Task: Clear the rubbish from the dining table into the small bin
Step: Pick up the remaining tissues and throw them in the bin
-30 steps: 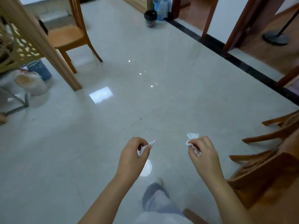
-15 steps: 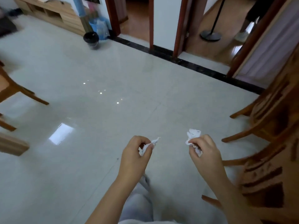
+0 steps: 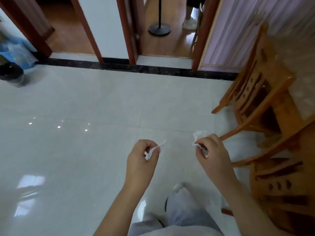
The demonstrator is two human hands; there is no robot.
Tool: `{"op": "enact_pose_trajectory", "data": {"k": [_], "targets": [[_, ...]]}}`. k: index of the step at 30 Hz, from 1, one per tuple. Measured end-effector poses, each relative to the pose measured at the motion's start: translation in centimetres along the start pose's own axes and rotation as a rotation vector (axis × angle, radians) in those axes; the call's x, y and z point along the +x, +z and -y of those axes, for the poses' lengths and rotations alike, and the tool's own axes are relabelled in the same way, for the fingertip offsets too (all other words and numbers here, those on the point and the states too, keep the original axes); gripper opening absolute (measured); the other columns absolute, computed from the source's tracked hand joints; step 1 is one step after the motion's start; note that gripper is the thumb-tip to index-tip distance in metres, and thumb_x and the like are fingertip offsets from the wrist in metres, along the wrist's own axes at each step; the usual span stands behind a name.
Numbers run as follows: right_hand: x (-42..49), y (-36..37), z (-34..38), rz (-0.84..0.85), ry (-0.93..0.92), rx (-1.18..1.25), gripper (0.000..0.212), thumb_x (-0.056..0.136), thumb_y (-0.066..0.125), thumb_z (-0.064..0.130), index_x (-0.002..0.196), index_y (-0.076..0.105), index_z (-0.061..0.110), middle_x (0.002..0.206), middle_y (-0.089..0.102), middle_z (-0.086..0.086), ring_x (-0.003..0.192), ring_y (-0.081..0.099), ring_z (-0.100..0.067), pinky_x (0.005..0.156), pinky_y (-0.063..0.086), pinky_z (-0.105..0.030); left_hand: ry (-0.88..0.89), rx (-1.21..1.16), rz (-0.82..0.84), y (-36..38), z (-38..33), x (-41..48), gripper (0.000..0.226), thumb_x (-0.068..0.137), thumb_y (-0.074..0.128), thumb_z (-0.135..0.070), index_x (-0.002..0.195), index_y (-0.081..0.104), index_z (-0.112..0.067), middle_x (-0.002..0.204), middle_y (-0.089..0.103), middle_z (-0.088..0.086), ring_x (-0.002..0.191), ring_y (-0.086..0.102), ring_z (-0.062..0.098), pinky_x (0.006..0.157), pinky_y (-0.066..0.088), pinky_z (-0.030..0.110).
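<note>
My left hand (image 3: 142, 160) pinches a small crumpled white paper scrap (image 3: 157, 149) between thumb and fingers, held over the pale tiled floor. A second crumpled white tissue (image 3: 199, 135) is gripped in my right hand (image 3: 212, 154), a little to the right and at about the same height. The small black bin (image 3: 10, 71) stands on the floor at the far left edge, blurred, well away from both hands. The dining table (image 3: 303, 82) shows at the right edge behind wooden chairs.
Wooden chairs (image 3: 255, 92) crowd the right side. Two doorways with red-brown frames lie ahead; a black lamp stand base (image 3: 159, 29) and another person's shoe (image 3: 190, 23) sit in the right one. A blue plastic bag (image 3: 15, 48) lies by the bin. Open floor spreads ahead.
The view has swung right: the bin slid to the far left edge, the doorways and chairs came closer. Both hands keep the same hold on their scraps.
</note>
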State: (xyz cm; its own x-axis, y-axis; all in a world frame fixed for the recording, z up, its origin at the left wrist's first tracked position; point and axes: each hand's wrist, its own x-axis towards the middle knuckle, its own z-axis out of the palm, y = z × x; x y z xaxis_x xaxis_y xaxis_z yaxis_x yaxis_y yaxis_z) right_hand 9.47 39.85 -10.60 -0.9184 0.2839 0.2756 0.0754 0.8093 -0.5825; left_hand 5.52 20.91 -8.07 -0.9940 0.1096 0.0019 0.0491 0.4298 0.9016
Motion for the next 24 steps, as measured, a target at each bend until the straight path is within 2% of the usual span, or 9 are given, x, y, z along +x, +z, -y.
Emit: {"op": "enact_pose_trajectory", "data": {"k": [4,9,11,13,17,22,24], "targets": [[6.3,0.7,-3.5,-0.055,0.116,-0.008,0.017,0.071,0.067,-0.008,0.077,0.061,0.006,0.079,0.053,-0.008,0.069,0.053,-0.021,0.065,0.038,-0.015,0.038,0.001,0.112,4.0,-0.9,8.3,0.027,0.083,0.064,-0.008,0.07,0.052,-0.03,0.073,0.057,-0.012,0.069,0.049,-0.009,0.061,0.036,0.004],[16.4,-0.4,-8.6,-0.152,0.212,-0.008,0.013,0.074,0.065,-0.006,0.078,0.06,0.005,0.079,0.053,-0.009,0.068,0.055,-0.024,0.063,0.046,-0.024,0.129,0.038,0.207,10.1,-4.3,19.3,0.03,0.083,0.063,-0.01,0.071,0.05,-0.033,0.073,0.057,-0.011,0.071,0.051,-0.007,0.061,0.035,0.003],[20.3,-1.3,-10.4,-0.187,0.228,-0.016,0.011,0.075,0.065,-0.004,0.08,0.06,0.005,0.079,0.052,-0.007,0.068,0.053,-0.02,0.065,0.041,-0.011,0.159,0.037,0.255,12.2,-6.5,23.4,0.029,0.084,0.063,-0.011,0.072,0.05,-0.034,0.073,0.057,-0.01,0.072,0.051,-0.007,0.061,0.035,0.002],[24.1,-2.0,-11.9,-0.215,0.256,-0.041,0.011,0.075,0.066,-0.002,0.081,0.061,0.006,0.079,0.054,-0.006,0.068,0.052,-0.017,0.066,0.036,-0.004,0.227,0.051,0.283,14.2,-8.4,27.6,0.03,0.084,0.063,-0.011,0.072,0.049,-0.035,0.074,0.057,-0.012,0.074,0.051,-0.009,0.062,0.035,0.002],[30.4,-2.9,-14.7,-0.242,0.347,-0.106,0.009,0.077,0.068,0.004,0.083,0.063,0.007,0.085,0.058,-0.007,0.072,0.051,-0.013,0.062,0.036,-0.007,0.278,0.053,0.318,18.1,-10.8,34.5,0.029,0.084,0.063,-0.013,0.073,0.049,-0.036,0.077,0.057,-0.012,0.076,0.05,-0.012,0.062,0.036,0.001],[38.0,-2.1,-18.5,-0.227,0.434,-0.135,0.011,0.078,0.068,0.005,0.087,0.064,0.008,0.095,0.06,-0.009,0.075,0.056,-0.016,0.062,0.053,-0.028,0.225,0.039,0.413,23.1,-11.2,43.2,0.027,0.084,0.063,-0.012,0.073,0.051,-0.034,0.078,0.059,-0.009,0.075,0.052,-0.005,0.061,0.036,0.001],[41.7,-1.1,-20.0,-0.2,0.485,-0.15,0.012,0.078,0.067,0.007,0.089,0.064,0.01,0.098,0.056,-0.005,0.073,0.049,-0.009,0.061,0.05,-0.02,0.218,0.034,0.447,25.0,-11.6,47.6,0.028,0.084,0.062,-0.012,0.072,0.051,-0.035,0.079,0.058,-0.009,0.073,0.053,0.001,0.062,0.037,0.002]]}}
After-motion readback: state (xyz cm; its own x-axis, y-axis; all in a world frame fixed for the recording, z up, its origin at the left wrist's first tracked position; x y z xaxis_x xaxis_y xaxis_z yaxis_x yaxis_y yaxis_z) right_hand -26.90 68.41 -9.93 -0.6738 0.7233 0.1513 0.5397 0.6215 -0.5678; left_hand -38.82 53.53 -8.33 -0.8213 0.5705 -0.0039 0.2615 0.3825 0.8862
